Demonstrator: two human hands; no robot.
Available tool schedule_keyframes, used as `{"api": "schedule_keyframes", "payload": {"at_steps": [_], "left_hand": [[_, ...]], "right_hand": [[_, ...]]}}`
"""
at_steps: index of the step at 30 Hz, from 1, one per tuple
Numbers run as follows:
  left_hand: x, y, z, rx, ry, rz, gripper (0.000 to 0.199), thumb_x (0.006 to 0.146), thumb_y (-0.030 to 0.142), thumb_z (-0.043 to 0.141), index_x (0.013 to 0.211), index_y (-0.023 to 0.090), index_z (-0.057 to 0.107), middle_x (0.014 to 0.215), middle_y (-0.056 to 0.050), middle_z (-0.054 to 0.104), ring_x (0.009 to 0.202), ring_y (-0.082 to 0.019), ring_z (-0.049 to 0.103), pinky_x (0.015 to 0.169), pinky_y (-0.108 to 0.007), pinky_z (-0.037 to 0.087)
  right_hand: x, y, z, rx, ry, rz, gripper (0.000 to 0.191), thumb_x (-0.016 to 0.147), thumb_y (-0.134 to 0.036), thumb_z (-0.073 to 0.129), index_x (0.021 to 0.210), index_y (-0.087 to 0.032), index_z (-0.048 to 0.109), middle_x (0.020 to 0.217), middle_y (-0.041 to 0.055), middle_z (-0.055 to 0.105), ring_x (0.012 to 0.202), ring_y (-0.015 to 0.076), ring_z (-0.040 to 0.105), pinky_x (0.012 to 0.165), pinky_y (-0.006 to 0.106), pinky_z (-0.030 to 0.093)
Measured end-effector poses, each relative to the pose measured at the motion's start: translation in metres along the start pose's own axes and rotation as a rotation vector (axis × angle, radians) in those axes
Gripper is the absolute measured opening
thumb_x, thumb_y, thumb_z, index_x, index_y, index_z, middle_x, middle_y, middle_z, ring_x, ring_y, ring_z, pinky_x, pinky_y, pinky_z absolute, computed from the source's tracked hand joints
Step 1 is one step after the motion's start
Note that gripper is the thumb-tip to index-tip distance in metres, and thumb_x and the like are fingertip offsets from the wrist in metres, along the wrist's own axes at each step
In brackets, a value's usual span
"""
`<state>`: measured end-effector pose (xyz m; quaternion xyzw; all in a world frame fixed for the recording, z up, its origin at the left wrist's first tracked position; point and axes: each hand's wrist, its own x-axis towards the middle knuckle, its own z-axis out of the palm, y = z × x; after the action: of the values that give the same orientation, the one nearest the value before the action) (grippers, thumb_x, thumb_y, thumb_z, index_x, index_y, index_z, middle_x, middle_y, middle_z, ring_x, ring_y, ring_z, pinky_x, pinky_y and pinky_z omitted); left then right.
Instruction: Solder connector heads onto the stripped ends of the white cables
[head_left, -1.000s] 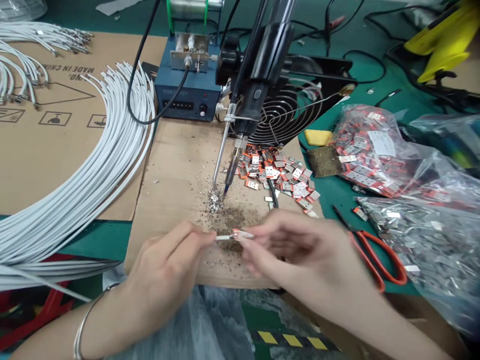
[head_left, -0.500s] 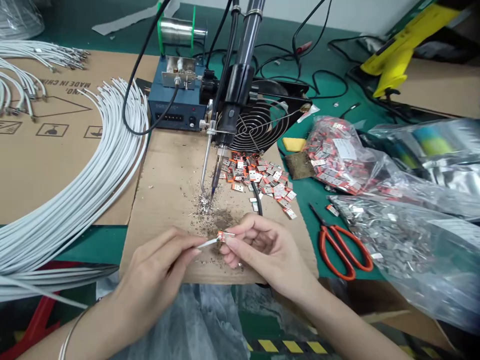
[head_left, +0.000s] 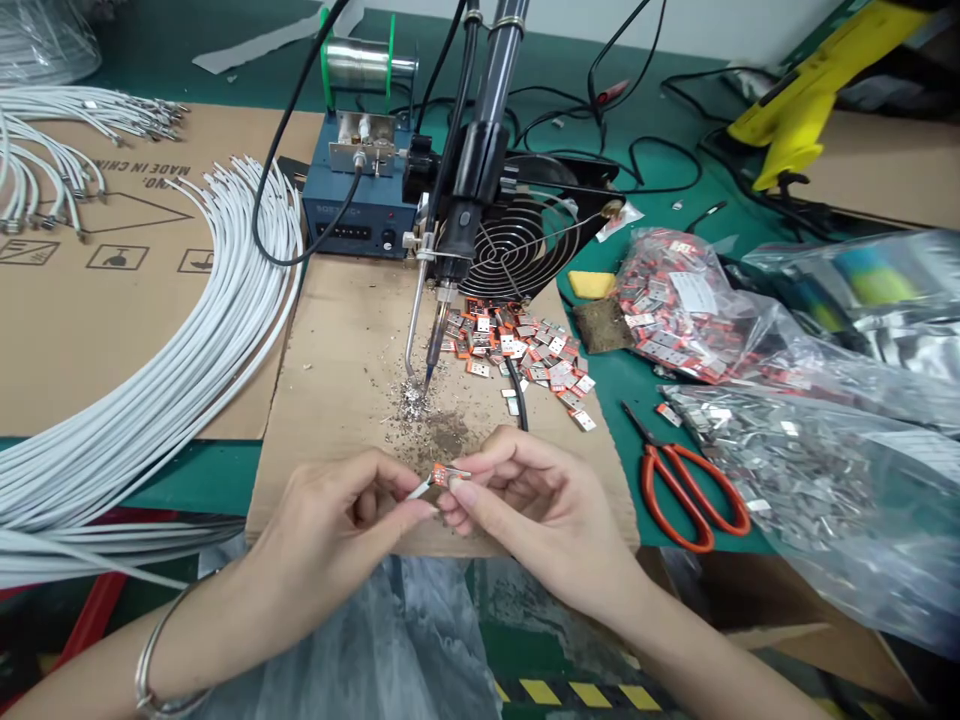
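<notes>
Between thumb and fingers, my left hand (head_left: 349,525) pinches a white cable (head_left: 421,489) close to its end. My right hand (head_left: 536,495) is closed on a small USB connector (head_left: 444,474) with an orange body and a metal shell. The cable's end meets the orange side of the connector; whether they are joined I cannot tell. Both hands are over the near part of a cardboard sheet (head_left: 330,400). Beyond them the soldering iron (head_left: 435,345) points down beside a thin metal solder feed tube (head_left: 414,325), above scattered solder bits (head_left: 412,400).
Loose USB connectors (head_left: 555,360) lie right of the iron, before a black fan (head_left: 517,245). A blue solder feeder (head_left: 356,225) stands behind. White cables (head_left: 210,340) curve along the left. Orange-handled scissors (head_left: 694,495) and a bag of metal parts (head_left: 795,460) lie at right.
My left hand has shifted its grip nearer the connector, its thumb now lower and further right. The connector has turned slightly in my right hand. The view has moved a little.
</notes>
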<state>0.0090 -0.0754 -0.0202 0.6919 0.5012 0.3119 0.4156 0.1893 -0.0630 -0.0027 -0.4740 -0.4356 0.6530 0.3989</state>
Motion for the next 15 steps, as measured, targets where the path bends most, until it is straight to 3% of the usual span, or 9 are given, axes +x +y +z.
{"api": "schedule_keyframes", "payload": {"at_steps": [4,9,15], "left_hand": [[0.001,0.003,-0.001,-0.071,-0.014,-0.05,0.008,0.083,0.024,0.061,0.081,0.019,0.067,0.053,0.004,0.059,0.043,-0.006,0.046,0.038,-0.017,0.033],[0.013,0.007,-0.014,-0.117,-0.088,-0.073,0.01,0.083,0.024,0.061,0.083,0.02,0.07,0.068,0.002,0.07,0.053,-0.008,0.058,0.045,-0.016,0.042],[0.028,0.004,-0.027,-0.059,-0.178,-0.059,0.014,0.085,0.027,0.058,0.082,0.023,0.071,0.071,0.003,0.071,0.06,-0.01,0.061,0.053,-0.018,0.045]], "right_hand": [[0.001,0.003,-0.001,0.034,-0.011,-0.045,0.01,0.073,-0.02,0.071,0.073,-0.017,0.062,0.064,0.0026,0.07,0.056,0.0091,0.066,0.052,0.015,0.055],[0.006,-0.002,-0.002,0.037,-0.029,0.043,0.014,0.071,-0.022,0.073,0.072,-0.016,0.061,0.063,0.003,0.07,0.054,0.0095,0.066,0.05,0.016,0.056],[0.017,-0.006,-0.002,0.038,-0.044,0.091,0.017,0.071,-0.025,0.073,0.071,-0.016,0.059,0.062,0.0018,0.07,0.052,0.0083,0.065,0.05,0.015,0.055]]}}
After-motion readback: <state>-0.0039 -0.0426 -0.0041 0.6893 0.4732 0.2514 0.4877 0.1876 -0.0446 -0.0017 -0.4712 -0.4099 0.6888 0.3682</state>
